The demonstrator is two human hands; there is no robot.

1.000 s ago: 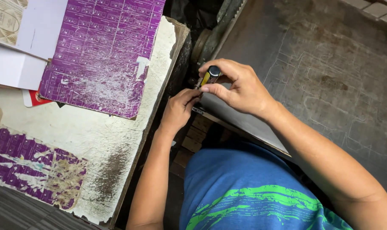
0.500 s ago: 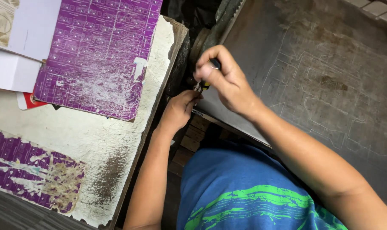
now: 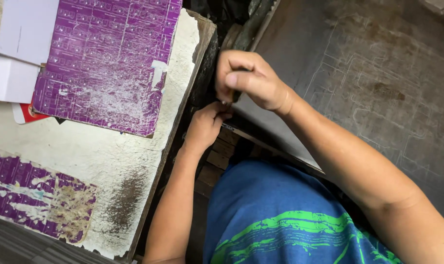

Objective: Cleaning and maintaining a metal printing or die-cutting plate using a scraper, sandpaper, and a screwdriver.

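grey sheet's [image 3: 280,132] edge now pinched by both hands [image 3: 232,98].

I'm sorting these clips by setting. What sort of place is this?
Probably a small workshop, perhaps for printing or paper cutting. A worn, paint-caked bench carries purple printed sheets, and both hands work at the edge of a scratched grey metal plate.
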